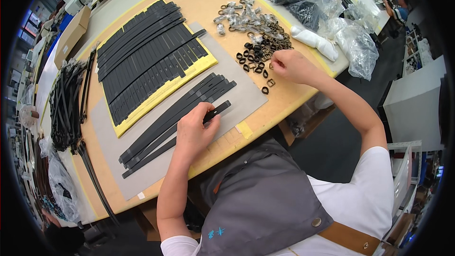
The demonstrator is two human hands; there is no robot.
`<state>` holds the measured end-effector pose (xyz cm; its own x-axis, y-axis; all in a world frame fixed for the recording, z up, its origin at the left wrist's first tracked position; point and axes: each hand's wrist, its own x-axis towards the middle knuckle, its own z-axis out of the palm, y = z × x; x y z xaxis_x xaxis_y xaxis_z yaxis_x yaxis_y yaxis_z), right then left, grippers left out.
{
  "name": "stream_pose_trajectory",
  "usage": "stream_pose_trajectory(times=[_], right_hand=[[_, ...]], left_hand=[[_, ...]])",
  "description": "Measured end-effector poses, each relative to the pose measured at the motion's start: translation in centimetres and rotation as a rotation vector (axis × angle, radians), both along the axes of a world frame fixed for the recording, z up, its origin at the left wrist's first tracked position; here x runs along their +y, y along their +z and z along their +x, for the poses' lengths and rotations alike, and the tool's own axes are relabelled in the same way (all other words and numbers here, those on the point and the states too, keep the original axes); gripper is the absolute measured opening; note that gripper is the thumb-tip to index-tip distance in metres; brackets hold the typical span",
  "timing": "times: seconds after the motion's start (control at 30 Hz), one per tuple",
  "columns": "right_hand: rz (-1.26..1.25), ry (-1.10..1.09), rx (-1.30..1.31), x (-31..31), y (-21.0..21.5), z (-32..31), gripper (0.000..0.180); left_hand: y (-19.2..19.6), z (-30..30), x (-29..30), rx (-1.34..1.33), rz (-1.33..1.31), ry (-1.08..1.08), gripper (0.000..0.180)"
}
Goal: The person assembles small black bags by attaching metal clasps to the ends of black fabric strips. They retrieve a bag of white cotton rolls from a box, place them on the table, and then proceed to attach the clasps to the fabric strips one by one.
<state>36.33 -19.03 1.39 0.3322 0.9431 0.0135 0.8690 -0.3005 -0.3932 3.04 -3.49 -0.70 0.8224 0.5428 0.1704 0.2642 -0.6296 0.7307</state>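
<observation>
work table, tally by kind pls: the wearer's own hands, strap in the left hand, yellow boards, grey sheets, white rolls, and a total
Wearer's hands, left and right: 2
Black strap in the left hand: 1
Yellow board: 1
Grey sheet: 1
White roll: 1
Total: 6

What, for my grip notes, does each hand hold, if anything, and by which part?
Left hand: black strap, near its right end. Right hand: cannot tell.
</observation>
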Motion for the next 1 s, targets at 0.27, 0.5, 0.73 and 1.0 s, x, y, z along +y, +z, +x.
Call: stream_pose_trajectory(times=[0.27,0.5,0.73,1.0], right_hand=[[-0.127,-0.171,0.24,-2.0,1.7,-0.2,0.022],[0.105,-0.104,0.278,-3.8,-1.0,-2.1,0.017],[0.035,-0.197,0.377,-3.3,-0.6,-3.1,0.015],[0.089,-0.063,0.935,-3.9,0.9,-4.5,0.011]], left_hand=[[0.3,0.2,-0.4,-0.003,0.034,-0.028,0.019],[0.0,0.1,-0.2,-0.06,0.019,-0.028,0.023],[-0.1,-0.1,-0.2,-0.118,-0.026,-0.053,0.022],[0.8,-0.4,-0.5,-0.149,-0.098,-0.075,0.021]])
